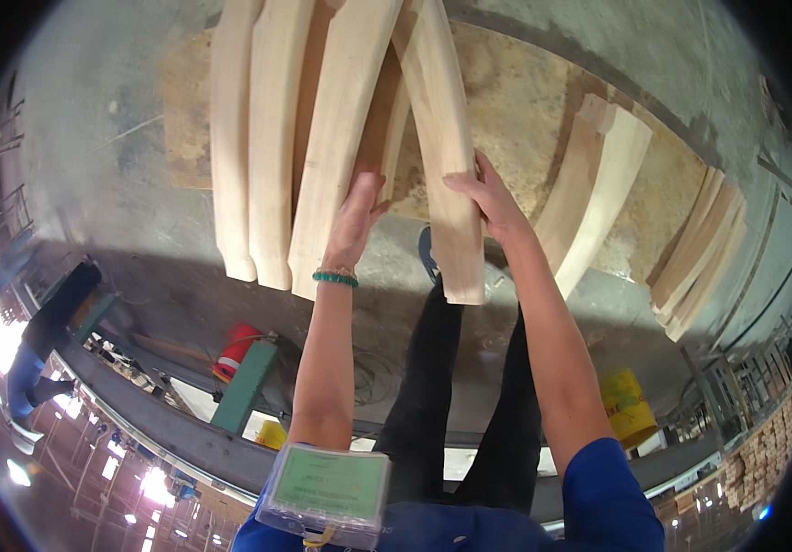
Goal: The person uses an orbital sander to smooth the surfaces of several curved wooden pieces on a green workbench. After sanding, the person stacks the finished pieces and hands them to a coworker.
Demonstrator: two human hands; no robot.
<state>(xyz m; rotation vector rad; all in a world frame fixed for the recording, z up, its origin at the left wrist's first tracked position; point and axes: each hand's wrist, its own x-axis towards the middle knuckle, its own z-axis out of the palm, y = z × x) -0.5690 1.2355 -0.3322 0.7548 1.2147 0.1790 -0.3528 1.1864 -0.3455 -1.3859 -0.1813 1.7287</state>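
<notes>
My right hand (493, 201) grips a pale, slightly curved wooden piece (447, 120) near its near end. The thumb lies across the top face and the fingers are at its right edge. That piece slants away from me, and its near end overhangs my legs. My left hand (356, 216) is beside the right edge of another long pale wooden piece (336, 138), thumb apart from the fingers, with nothing visibly held. Its fingers are partly hidden. Further left lie more shaped wooden pieces (272, 156), side by side. A darker wooden piece (379, 129) shows between the two hands.
A worn brown board (516, 101) lies under the wood. To the right lie a pair of pieces (594, 184) and a small stack (701, 248). Yellow bucket (629, 408), red object (238, 348) and green beam (244, 386) stand nearer me. A person (42, 331) is at far left.
</notes>
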